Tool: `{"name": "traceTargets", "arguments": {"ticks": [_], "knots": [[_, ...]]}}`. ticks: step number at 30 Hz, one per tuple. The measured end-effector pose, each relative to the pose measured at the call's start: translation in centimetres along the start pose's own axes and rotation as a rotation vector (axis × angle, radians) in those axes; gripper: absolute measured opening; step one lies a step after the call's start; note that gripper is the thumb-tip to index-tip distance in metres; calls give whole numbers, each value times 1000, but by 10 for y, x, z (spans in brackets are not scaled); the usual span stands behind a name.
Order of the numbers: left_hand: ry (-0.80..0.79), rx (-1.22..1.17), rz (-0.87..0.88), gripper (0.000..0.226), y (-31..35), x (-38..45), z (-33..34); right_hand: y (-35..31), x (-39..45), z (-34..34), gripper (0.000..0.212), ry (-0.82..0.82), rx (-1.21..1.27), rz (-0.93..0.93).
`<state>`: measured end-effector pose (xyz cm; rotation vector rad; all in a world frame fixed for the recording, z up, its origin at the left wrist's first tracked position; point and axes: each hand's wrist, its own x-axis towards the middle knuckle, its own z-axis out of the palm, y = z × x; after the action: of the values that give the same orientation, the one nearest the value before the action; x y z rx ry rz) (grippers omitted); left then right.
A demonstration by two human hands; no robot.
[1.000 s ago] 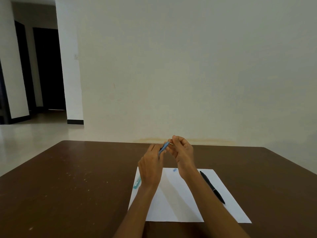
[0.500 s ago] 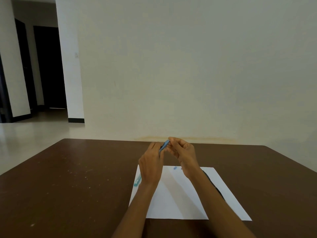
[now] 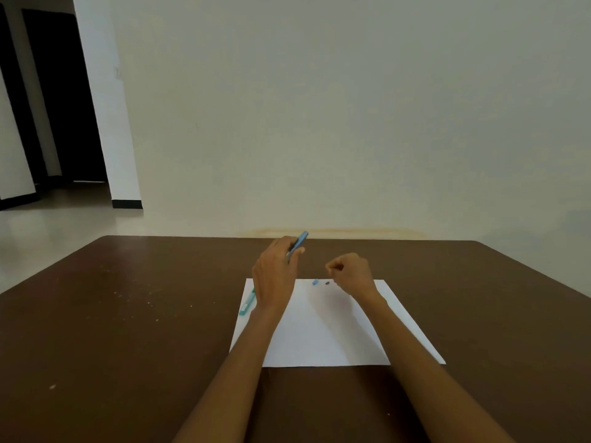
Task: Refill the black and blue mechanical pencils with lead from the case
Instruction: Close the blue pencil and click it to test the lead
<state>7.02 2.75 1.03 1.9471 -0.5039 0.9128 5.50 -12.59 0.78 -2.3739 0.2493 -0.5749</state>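
My left hand (image 3: 274,276) holds the blue mechanical pencil (image 3: 300,240) tilted, its top end pointing up and to the right above the table. My right hand (image 3: 350,271) hovers over the far edge of the white sheet (image 3: 323,334) with its fingers curled; whether it pinches anything I cannot tell. A small blue cap (image 3: 315,282) and a small dark piece (image 3: 327,283) lie on the sheet just left of that hand. The teal lead case (image 3: 248,303) lies at the sheet's left edge, partly behind my left wrist. The black pencil is hidden under my right forearm.
The sheet lies on a dark brown table (image 3: 128,330) whose far edge meets a pale wall. A doorway and tiled floor show at the far left.
My hands have come apart: the right hand left the pencil's top and dropped toward the sheet, where a dark piece now lies. The left hand keeps the blue pencil.
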Motion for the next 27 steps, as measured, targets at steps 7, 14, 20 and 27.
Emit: {"name": "traceTargets", "arguments": {"ticks": [7, 14, 20, 27], "knots": [[-77, -193, -96, 21, 1, 0, 4, 11, 6, 17, 26, -169, -483, -125], [-131, -293, -192, 17, 3, 1, 4, 12, 10, 23, 21, -83, -476, -99], [-154, -376, -240, 9, 6, 2, 5, -18, 8, -5, 16, 93, 306, 31], [-130, -356, -238, 7, 6, 0, 5, -56, -1, -30, 21, -86, 938, -16]]}}
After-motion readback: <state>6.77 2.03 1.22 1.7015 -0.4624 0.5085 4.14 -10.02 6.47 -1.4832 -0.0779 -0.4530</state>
